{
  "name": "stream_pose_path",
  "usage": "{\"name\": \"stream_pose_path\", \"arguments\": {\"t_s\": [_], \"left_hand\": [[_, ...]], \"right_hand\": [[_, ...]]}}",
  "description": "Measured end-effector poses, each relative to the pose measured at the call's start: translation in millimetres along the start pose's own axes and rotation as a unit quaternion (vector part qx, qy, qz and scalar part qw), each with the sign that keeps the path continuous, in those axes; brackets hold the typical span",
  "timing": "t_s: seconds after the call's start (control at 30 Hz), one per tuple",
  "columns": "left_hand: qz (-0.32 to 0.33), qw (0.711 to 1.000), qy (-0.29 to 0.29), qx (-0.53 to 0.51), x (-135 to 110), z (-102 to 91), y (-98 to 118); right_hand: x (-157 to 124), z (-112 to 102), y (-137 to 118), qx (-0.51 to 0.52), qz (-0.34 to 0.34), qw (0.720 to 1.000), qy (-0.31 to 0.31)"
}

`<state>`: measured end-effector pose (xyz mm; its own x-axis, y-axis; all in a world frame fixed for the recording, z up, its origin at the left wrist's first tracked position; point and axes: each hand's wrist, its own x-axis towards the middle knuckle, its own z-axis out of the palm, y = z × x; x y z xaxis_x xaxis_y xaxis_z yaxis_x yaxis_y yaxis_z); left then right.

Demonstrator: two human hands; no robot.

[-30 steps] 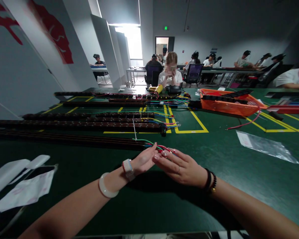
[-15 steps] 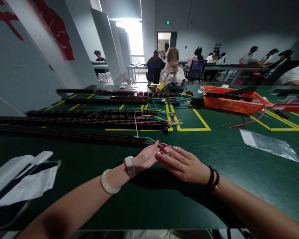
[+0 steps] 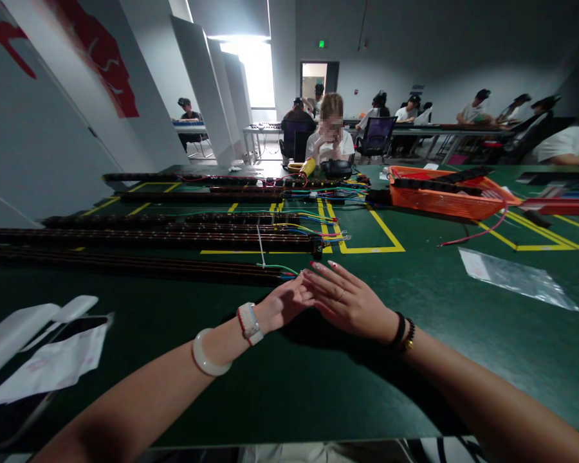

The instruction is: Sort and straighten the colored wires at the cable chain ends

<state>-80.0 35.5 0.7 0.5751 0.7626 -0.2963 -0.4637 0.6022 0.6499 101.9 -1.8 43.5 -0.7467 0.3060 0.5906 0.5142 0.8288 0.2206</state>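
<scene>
A long dark cable harness (image 3: pixel 188 267) lies across the near part of the table, its coloured wires (image 3: pixel 286 272) coming out at the right end. Those wires run in behind my left hand (image 3: pixel 287 302), whose fingers are closed round them. My right hand (image 3: pixel 354 301) presses against the left fingertips, back toward me, with its fingers stretched out and the red-painted nails pointing up. Its thumb and the wire ends are hidden behind the two hands. A white cable tie (image 3: pixel 261 244) stands up from the harness just left of the wires.
More harnesses (image 3: pixel 149 236) lie behind. An orange basket (image 3: pixel 429 204) with dark pieces stands at the back right, near a clear plastic bag (image 3: pixel 516 280). White papers (image 3: pixel 53 363) lie at the left. Across the table sits a person (image 3: pixel 330 138), beside a yellow tool (image 3: pixel 307 168).
My right hand has turned, and its fingers have straightened and tipped upward. The red and yellow wires that showed between the hands are now covered. The view has shifted slightly.
</scene>
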Motion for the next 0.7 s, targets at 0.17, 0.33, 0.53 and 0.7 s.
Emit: {"name": "stream_pose_path", "arguments": {"t_s": [0.17,0.33,0.53,0.7], "left_hand": [[0.01,0.999,-0.002,-0.034,1.5,-3.2,-0.7],[-0.008,1.0,-0.003,0.001,3.7,-2.0,0.1],[-0.016,1.0,0.014,0.008,2.7,-0.6,0.2],[-0.018,1.0,0.011,-0.002,2.1,0.2,1.2]], "right_hand": [[-1.8,6.5,9.1,0.002,0.116,0.993,-0.033],[-2.7,6.7,7.2,-0.082,0.144,0.981,-0.1],[-3.3,6.0,2.7,-0.129,0.078,0.982,-0.113],[-4.0,9.9,-0.2,-0.158,0.062,0.98,-0.107]]}}
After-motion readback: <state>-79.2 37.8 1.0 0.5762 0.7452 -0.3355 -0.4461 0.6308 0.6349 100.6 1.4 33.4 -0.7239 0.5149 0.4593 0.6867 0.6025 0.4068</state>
